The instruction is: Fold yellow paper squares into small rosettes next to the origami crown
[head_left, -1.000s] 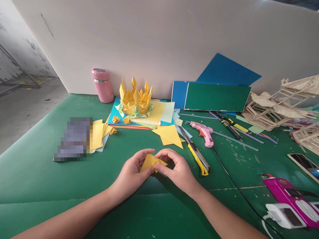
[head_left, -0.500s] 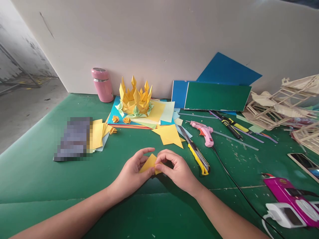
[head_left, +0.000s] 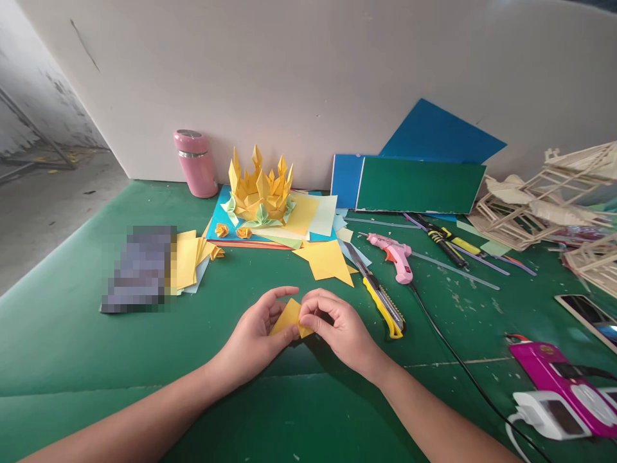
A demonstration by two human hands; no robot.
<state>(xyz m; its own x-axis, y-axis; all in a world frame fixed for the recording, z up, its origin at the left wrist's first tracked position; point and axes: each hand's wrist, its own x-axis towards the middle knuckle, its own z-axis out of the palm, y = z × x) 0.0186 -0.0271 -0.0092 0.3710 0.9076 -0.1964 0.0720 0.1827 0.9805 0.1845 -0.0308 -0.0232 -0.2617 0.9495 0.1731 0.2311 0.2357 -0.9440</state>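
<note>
A small folded piece of yellow paper [head_left: 287, 317] is held between both hands over the green table. My left hand [head_left: 258, 328] pinches its left side with the thumb on top, the index finger stretched above it. On the right edge, my right hand [head_left: 337, 325] grips the paper with thumb and curled fingers, hiding part of that fold. Behind the hands lie flat yellow paper sheets [head_left: 328, 260]. A yellow utility knife [head_left: 378, 302] rests just right of my right hand, its blade pointing away.
A yellow folded-paper crown [head_left: 260, 193] stands on coloured sheets at the back, near a pink flask [head_left: 195, 164]. Right of the knife lies a pink glue gun [head_left: 395, 257] with its black cable. A magenta power strip [head_left: 554, 379] and wooden stick models [head_left: 530, 199] occupy the right side.
Both hands keep their hold on the yellow paper, and the right fingers have shifted only slightly at its edge. The whole view has moved a little.
</note>
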